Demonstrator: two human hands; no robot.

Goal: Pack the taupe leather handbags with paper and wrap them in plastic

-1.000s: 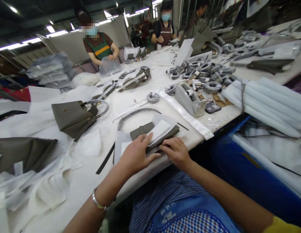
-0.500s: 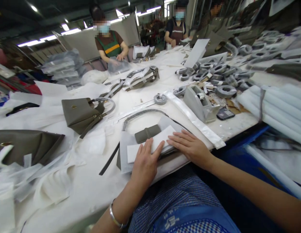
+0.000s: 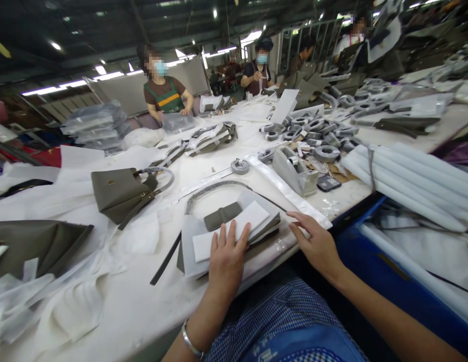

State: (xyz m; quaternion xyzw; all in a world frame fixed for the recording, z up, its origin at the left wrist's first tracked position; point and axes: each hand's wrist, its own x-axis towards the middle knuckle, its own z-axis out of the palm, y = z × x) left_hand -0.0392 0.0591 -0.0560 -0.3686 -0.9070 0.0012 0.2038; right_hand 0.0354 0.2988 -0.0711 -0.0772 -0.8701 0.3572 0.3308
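Note:
My left hand (image 3: 227,256) lies flat with spread fingers on a folded white sheet (image 3: 252,217). That sheet rests over a flat olive-grey bag (image 3: 269,229) and thin pale wrapping paper (image 3: 190,221). Beside the sheet sits a small olive flap with a loop (image 3: 222,215). The wrapped handle (image 3: 209,187) arches away from me, and a dark strap (image 3: 166,259) sticks out to the left. My right hand (image 3: 313,241) is off the sheet at the right. Its fingertips meet a thin dark strap (image 3: 269,201), with a gap showing between finger and thumb.
An olive handbag (image 3: 117,193) stands to the left, with another olive bag (image 3: 41,246) nearer. Right of the work lie a grey tape dispenser (image 3: 292,171), a phone (image 3: 328,183), coiled wrapped handles (image 3: 313,130) and white foam rolls (image 3: 403,181). Two masked co-workers stand across the table.
My right hand has left the white sheet and moved right, to the thin dark strap. My left hand still presses on the sheet. The camera view has shifted slightly.

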